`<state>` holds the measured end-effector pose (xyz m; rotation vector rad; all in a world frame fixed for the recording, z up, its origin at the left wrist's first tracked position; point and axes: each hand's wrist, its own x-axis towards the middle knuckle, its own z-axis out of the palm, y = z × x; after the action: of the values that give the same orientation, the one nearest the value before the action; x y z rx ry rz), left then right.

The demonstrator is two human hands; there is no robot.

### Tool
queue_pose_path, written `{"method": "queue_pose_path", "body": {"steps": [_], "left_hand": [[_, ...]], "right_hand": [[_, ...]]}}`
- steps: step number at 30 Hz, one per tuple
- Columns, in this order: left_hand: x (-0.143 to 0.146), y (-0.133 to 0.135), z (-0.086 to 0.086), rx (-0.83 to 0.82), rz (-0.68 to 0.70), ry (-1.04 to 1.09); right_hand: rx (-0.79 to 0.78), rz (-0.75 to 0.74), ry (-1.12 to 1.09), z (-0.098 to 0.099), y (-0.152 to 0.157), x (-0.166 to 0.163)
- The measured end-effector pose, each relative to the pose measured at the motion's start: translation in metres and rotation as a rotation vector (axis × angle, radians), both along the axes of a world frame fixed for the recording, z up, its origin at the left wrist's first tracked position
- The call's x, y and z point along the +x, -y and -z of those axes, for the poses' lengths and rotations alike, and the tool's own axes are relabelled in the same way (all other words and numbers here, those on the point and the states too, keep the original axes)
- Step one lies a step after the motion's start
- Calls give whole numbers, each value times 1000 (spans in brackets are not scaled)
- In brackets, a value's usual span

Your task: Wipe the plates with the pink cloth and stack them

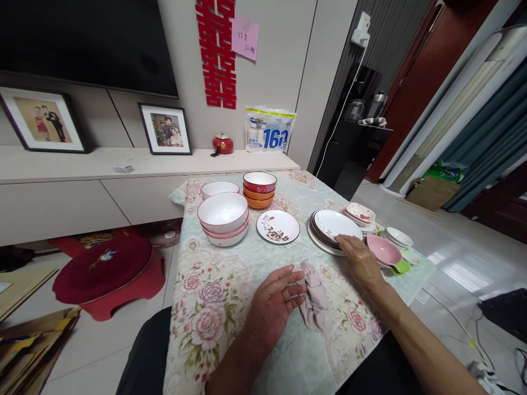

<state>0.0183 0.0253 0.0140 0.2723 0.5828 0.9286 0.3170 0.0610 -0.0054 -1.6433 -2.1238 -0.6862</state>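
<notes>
My left hand (274, 303) lies on the floral tablecloth (214, 307), fingers spread, its fingertips touching a crumpled pinkish-grey cloth (314, 293). My right hand (359, 257) rests palm down with its fingers on the near rim of a stack of white plates (334, 227). A single white plate with a brown flower pattern (278, 226) sits to the left of that stack.
Stacked white bowls with red rims (223, 216), another white bowl (219, 189) and a red-and-orange bowl stack (259, 189) stand further back. Pink dishes (385, 251) and small white dishes (397, 237) sit at the right edge. A red cushion stool (102, 269) stands on the floor left.
</notes>
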Motion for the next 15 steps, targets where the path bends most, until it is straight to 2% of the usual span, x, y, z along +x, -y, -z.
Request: {"method": "queue_pose_path", "body": {"steps": [7,11,15], "left_hand": [[1,-1,-1,-10,-13,-13],[3,-1,-3,-39,-29,-48],[4,-2,0,-43,-57,-35]], "right_hand": [[44,18,67,-6,-3,-9],[118,-67,16,-13,-6,-40],[-18,-174,-28,-13,-19,-84]]}}
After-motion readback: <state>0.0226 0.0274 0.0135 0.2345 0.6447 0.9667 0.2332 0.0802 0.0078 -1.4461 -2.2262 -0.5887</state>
